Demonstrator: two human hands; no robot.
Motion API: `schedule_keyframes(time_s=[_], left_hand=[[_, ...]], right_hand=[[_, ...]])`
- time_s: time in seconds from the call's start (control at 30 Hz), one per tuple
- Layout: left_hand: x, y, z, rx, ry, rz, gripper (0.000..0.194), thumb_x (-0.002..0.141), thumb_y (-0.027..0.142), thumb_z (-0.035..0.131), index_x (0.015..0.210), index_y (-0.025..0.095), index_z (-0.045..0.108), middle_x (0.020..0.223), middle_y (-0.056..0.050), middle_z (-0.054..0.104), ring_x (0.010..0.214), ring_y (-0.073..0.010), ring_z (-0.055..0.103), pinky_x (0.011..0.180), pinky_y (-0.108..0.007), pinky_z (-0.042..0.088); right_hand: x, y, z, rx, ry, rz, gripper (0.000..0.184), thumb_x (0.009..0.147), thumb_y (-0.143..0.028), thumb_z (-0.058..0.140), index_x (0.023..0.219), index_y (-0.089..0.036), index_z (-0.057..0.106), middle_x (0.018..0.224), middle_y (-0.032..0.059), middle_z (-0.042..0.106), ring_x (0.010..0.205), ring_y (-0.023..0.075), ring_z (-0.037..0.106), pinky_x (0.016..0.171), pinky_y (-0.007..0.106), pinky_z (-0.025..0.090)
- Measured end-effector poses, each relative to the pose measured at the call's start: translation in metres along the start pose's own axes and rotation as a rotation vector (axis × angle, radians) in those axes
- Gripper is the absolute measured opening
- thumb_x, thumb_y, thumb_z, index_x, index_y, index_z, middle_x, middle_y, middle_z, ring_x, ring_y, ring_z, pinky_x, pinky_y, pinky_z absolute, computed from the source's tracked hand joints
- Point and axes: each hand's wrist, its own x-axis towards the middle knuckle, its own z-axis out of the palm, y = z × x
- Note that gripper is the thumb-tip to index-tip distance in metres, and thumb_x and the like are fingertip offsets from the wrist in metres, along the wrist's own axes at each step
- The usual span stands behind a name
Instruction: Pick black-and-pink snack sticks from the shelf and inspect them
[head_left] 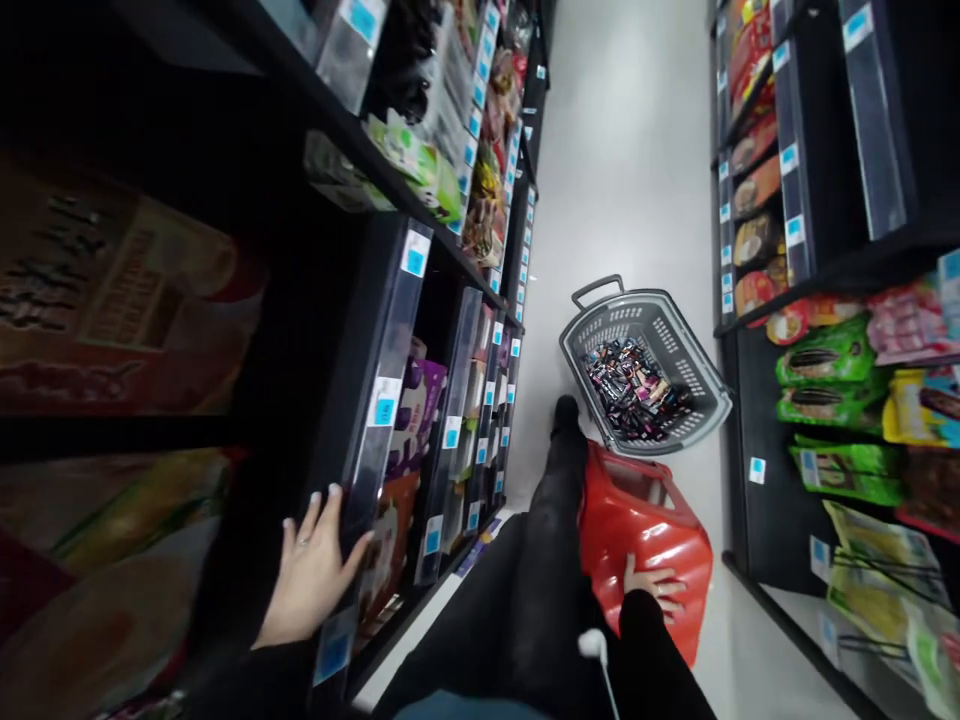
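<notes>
My left hand is open at the left shelf, its fingers spread against the dark shelf edge beside a clear price strip. A ring shows on one of its fingers. With fingers spread, my right hand lies on a glossy red plastic thing that looks like a stool with a cut-out opening. Just beyond it, a grey shopping basket stands on the floor with its handle out to the far side. Many small dark packets lie in the basket; their kind is too small to tell.
Purple packages and boxes fill the left shelves. Green snack bags hang or lie on the right shelves. My dark-clad leg stretches beside the red thing. A pale floor runs between the shelves. A white earphone dangles near my right sleeve.
</notes>
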Motion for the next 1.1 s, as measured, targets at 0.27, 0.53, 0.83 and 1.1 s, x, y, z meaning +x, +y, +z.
schedule_keyframes(time_s=[0.27, 0.53, 0.83, 1.1], left_hand=[[-0.023, -0.016, 0.026, -0.115, 0.048, -0.119, 0.077, 0.087, 0.051, 0.038, 0.151, 0.015, 0.012, 0.155, -0.015, 0.022, 0.142, -0.0331, 0.02, 0.115, -0.055, 0.022], [-0.018, 0.0, 0.02, -0.058, 0.044, -0.153, 0.077, 0.088, 0.05, 0.042, 0.149, 0.012, 0.016, 0.153, -0.02, 0.023, 0.143, -0.0294, 0.02, 0.116, -0.048, 0.023], [-0.019, -0.003, 0.023, -0.05, 0.082, -0.122, 0.076, 0.088, 0.048, 0.045, 0.148, 0.009, 0.02, 0.152, -0.02, 0.025, 0.142, -0.0306, 0.023, 0.116, -0.049, 0.024], [-0.02, 0.004, 0.02, -0.073, 0.07, -0.091, 0.076, 0.088, 0.047, 0.044, 0.148, 0.007, 0.019, 0.152, -0.022, 0.024, 0.143, -0.0314, 0.019, 0.116, -0.05, 0.022]], right_hand=[[0.036, 0.033, 0.079, 0.123, 0.46, 0.094, 0.087, 0.077, -0.049, 0.035, 0.147, -0.024, -0.009, 0.156, 0.02, -0.002, 0.142, 0.0428, -0.005, 0.109, 0.062, 0.008], [0.037, 0.044, 0.079, 0.136, 0.547, -0.014, 0.091, 0.073, -0.033, 0.049, 0.149, -0.017, 0.002, 0.155, 0.0246, 0.005, 0.141, 0.0464, 0.001, 0.104, 0.069, 0.015], [0.042, 0.047, 0.087, 0.153, 0.63, -0.064, 0.084, 0.084, -0.042, 0.045, 0.15, -0.011, 0.003, 0.156, 0.0211, 0.004, 0.14, 0.0497, -0.002, 0.108, 0.068, 0.008], [0.051, 0.083, 0.073, 0.186, 0.622, -0.169, 0.082, 0.084, -0.048, 0.039, 0.15, -0.012, 0.008, 0.156, 0.0204, 0.006, 0.14, 0.0482, -0.002, 0.109, 0.064, 0.002]])
